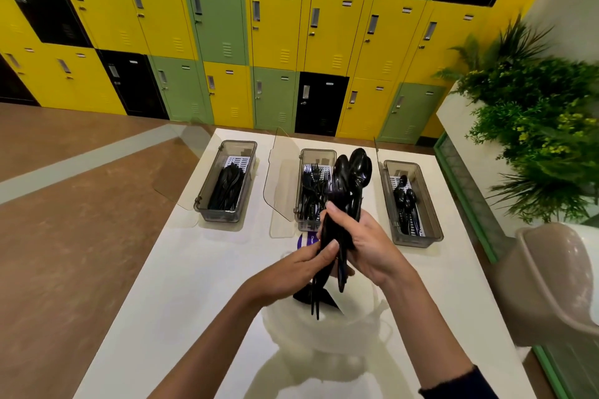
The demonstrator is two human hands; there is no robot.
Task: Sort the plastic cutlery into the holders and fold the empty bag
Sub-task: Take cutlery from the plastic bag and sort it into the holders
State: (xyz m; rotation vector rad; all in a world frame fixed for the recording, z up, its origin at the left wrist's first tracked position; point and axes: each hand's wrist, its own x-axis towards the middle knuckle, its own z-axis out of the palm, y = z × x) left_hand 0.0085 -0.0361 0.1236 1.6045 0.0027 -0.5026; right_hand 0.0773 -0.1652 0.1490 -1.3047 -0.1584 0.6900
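While three holders (pixel 218 215) stand open along the far edge of the bench (pixel 194 285), the right hand (pixel 359 246) grips a bundle of black spoons (pixel 356 168) above the bench's middle; the left hand (pixel 291 272) pinches the handles. The clear bag (pixel 356 327) lies beneath.

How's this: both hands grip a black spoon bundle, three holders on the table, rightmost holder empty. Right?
No: the head view shows the rightmost holder has a few black spoons in it. Left hand and right hand do grip the spoon bundle.
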